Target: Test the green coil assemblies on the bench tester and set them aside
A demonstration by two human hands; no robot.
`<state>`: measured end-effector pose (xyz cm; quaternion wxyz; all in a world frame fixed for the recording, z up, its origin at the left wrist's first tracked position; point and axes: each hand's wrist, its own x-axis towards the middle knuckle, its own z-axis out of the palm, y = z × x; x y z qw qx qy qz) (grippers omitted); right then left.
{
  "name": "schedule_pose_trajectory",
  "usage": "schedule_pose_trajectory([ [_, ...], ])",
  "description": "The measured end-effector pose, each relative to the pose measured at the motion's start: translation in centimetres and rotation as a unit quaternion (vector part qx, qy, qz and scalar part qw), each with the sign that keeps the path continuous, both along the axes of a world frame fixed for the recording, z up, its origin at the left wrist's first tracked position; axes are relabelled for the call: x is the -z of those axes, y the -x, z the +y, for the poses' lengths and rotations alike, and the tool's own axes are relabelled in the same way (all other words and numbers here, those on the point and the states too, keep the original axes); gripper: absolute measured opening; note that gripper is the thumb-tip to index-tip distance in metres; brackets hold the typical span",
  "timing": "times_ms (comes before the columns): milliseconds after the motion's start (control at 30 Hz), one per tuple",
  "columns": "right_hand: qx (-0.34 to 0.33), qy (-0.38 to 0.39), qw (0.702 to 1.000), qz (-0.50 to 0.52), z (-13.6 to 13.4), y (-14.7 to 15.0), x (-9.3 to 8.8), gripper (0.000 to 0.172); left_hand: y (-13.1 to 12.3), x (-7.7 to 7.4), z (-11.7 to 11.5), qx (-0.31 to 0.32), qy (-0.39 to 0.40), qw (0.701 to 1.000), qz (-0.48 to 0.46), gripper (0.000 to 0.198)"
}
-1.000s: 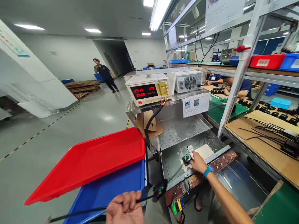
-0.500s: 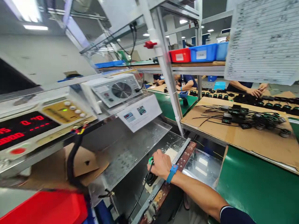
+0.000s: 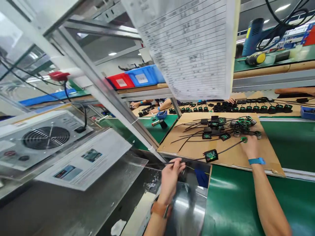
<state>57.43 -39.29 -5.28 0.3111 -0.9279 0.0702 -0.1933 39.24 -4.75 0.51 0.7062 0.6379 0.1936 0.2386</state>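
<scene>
My left hand, with a brown watch strap at its wrist, pinches a black cable. The cable runs right into a small black box with a green circuit board, which hangs at the front edge of the cardboard. A further length of cable joins the box to a round green-faced part. Closed on that round part is my right hand, which wears a blue wristband; its fingertips are partly hidden. Just beyond it lies a pile of similar cabled parts on the cardboard sheet.
A slanted metal post and a hanging paper sheet stand before me. At left are a fan-cooled unit and a metal tray. Below the cardboard is a green work surface. Co-workers' hands show behind.
The view has swung right. My right hand has moved from the metal fixture to the cardboard with the green part. My left hand has come into view, holding the cable.
</scene>
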Motion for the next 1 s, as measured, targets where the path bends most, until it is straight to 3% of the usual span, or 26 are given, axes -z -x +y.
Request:
schedule_pose_trajectory([
  [100,0.041,-0.03,0.999,-0.003,-2.9,-2.2,2.2,0.037,-7.4,1.8,-2.3,0.015,0.055,0.998,0.021,0.029],
  [233,0.013,-0.065,0.998,-0.017,-2.7,-4.5,4.3,0.054,-14.0,2.8,-2.9,0.006,0.097,0.994,0.04,0.018],
  [333,-0.007,-0.078,0.996,-0.037,-1.3,-5.1,4.4,0.063,-16.4,2.6,-2.7,0.001,0.106,0.993,0.043,0.014],
  [433,-0.002,-0.073,0.994,-0.086,0.0,-4.5,3.1,0.064,-15.9,1.8,-2.5,0.002,0.094,0.995,0.031,0.011],
  [500,-0.027,-0.086,0.991,-0.101,0.9,-3.7,1.7,0.059,-13.9,0.8,-2.3,0.003,0.072,0.997,0.01,0.01],
  [600,-0.129,-0.115,0.982,-0.074,2.7,-2.2,-0.5,0.048,-9.0,-1.9,-1.7,-0.017,0.02,0.999,-0.046,0.015],
  [733,-0.288,-0.095,0.95,-0.068,7.3,1.2,-3.0,0.04,1.1,-8.1,-0.9,-0.095,-0.101,0.978,-0.154,0.01],
  [800,-0.377,-0.075,0.921,-0.06,10.5,3.8,-3.8,0.038,6.9,-11.8,-1.1,-0.152,-0.342,0.894,-0.246,0.02],
  [867,-0.467,-0.053,0.882,-0.034,13.8,7.0,-4.2,0.036,12.5,-15.0,-2.2,-0.163,-0.5,0.802,-0.284,0.021],
  [933,-0.563,-0.024,0.826,-0.002,16.8,10.6,-4.2,0.034,17.1,-17.1,-3.7,-0.172,-0.589,0.761,-0.211,0.013],
  [1000,-0.658,0.011,0.752,0.029,19.1,14.4,-3.7,0.031,20.6,-18.0,-5.1,-0.216,-0.619,0.741,-0.143,0.006],
])
